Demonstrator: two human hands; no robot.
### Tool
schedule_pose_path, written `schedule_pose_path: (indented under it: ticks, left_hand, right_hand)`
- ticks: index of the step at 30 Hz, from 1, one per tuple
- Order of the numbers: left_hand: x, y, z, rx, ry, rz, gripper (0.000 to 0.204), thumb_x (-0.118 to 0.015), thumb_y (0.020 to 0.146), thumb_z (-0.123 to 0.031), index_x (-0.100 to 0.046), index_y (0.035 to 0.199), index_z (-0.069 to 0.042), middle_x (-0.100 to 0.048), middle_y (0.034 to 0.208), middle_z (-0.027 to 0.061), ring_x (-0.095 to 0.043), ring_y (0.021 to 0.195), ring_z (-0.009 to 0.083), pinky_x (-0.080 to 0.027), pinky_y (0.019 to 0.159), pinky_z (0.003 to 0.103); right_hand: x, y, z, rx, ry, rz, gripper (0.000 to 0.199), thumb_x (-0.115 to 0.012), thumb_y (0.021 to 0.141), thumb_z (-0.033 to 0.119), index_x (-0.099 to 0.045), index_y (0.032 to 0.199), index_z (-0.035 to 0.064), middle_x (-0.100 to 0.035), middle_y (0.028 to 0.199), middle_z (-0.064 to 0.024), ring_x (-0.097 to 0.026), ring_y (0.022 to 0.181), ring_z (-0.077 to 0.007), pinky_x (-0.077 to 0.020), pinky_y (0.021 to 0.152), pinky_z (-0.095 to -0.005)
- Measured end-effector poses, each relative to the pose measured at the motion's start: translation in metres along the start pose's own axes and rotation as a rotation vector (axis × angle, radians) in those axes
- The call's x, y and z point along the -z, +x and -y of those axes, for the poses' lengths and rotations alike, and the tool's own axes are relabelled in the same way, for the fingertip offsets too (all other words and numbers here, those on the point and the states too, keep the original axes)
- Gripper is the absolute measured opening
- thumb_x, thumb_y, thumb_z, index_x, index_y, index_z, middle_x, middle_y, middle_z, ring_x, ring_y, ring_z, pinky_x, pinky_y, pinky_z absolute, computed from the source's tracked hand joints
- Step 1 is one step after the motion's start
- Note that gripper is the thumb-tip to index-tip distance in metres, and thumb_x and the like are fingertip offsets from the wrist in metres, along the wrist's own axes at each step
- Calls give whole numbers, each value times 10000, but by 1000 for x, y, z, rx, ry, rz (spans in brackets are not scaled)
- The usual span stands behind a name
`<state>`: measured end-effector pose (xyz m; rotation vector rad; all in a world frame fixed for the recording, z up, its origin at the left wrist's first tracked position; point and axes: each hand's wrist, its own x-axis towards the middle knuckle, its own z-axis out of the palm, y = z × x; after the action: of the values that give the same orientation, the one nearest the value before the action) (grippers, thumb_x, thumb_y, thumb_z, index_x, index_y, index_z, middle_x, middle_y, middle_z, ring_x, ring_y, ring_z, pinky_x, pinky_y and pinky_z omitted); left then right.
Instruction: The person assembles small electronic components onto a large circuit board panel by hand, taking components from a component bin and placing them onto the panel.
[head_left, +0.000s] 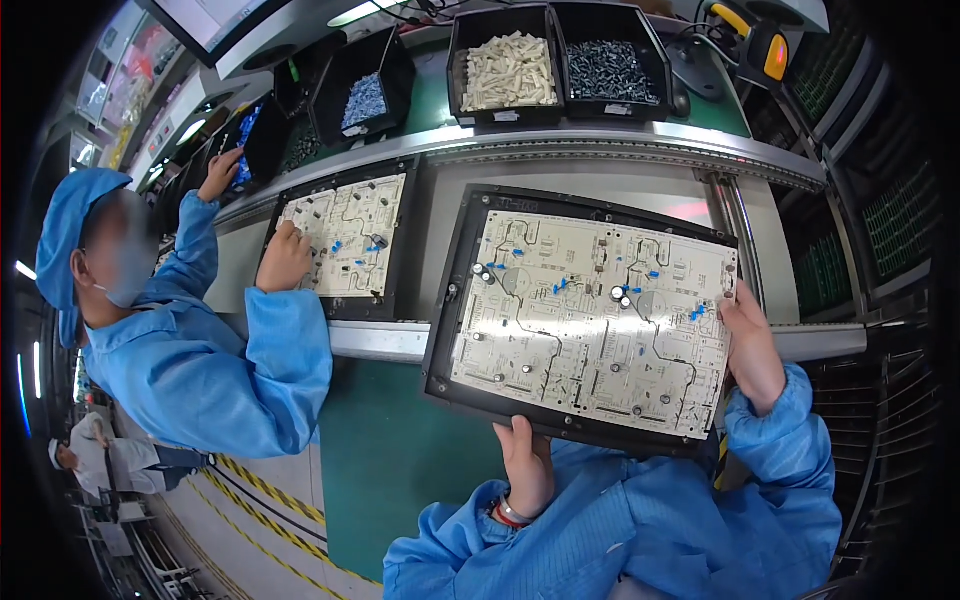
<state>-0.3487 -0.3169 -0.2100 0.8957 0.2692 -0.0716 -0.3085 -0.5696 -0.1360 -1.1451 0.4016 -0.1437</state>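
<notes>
A black carrier frame (452, 300) is tilted up in front of me, bearing a cream-white circuit board (560, 340) with black capacitors and small blue parts on it. My left hand (523, 465) supports the frame's lower edge from beneath, thumb in front and the other fingers mostly hidden behind. At the right side, my right hand (750, 345) grips the frame's edge, its thumb by the board's corner and its other fingers out of sight behind. The frame overlaps the metal front rail (380, 341) of the conveyor line.
To the left a co-worker (190, 340) in blue works over another framed board (350, 225), one hand reaching to bins. Black bins hold white parts (508, 72), dark parts (612, 72) and blue-grey parts (362, 100). A yellow-black scanner (765, 45) stands far right. Racks (900, 215) line the right.
</notes>
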Motion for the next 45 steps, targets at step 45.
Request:
schedule_pose_path:
  ticks: [45]
  left_hand:
    - [-354,200,-183,-275,858,1029,324,-467,936,-189,-471,1162,44,-636,908,190,-656,751,193,-541,676,257]
  right_hand:
    - [114,101,220,605,-142,259,423,-408,944,141,-348,1308,-67,-549,1198,-150,-579,1036,-169,-463,882,-258]
